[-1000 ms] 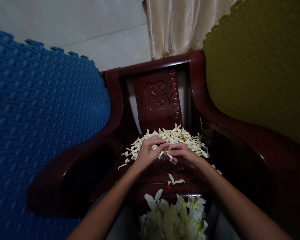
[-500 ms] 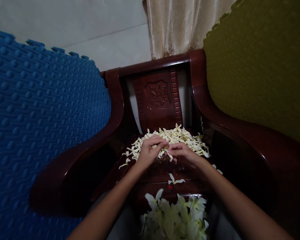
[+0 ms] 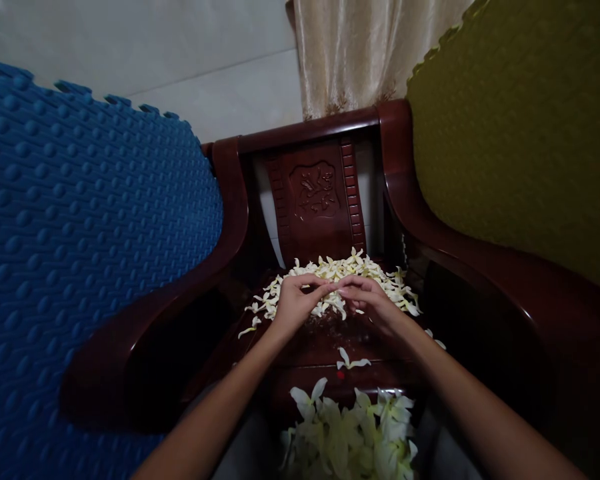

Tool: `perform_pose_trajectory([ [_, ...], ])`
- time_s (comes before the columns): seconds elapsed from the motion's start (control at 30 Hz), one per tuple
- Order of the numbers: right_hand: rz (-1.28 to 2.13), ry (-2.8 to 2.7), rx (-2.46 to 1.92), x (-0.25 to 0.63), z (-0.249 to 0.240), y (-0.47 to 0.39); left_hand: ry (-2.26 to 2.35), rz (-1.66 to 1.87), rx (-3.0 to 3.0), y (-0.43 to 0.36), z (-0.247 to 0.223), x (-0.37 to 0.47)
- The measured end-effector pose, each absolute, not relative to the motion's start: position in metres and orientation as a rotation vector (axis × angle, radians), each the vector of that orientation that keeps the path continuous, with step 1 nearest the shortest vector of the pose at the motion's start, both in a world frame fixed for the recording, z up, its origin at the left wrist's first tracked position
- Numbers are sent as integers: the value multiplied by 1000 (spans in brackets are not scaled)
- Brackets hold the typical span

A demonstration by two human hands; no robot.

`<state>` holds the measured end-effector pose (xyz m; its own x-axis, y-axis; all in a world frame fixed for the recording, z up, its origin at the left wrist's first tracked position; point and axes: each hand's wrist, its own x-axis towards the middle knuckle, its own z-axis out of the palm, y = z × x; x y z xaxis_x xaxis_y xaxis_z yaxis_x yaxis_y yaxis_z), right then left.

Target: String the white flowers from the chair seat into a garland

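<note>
Wooden chair (image 3: 320, 243), white flowers (image 3: 360, 267) on seat (image 3: 300, 357), left hand (image 3: 297, 303) touching right hand (image 3: 373, 301)

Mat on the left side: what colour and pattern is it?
The mat is blue, with rows of raised round bumps; head view shows it best.

1 beige curtain (image 3: 347, 57) beyond the chair, between a blue mat (image 3: 95, 193) and an olive mat (image 3: 520, 140).

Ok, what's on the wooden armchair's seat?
Spread of white flowers, single flower nearer the camera, red speck beside it. Left hand and right hand hide part of the spread; wood beneath is mostly covered.
</note>
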<state>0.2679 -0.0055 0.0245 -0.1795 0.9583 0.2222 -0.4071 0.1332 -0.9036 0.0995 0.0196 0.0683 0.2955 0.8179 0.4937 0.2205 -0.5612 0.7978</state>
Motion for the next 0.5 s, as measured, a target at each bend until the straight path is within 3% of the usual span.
perform_pose_trajectory([
  [0.5, 1226, -1129, -722, 261, 25, -4, 824, 1175, 2037, 15, 63, 108],
])
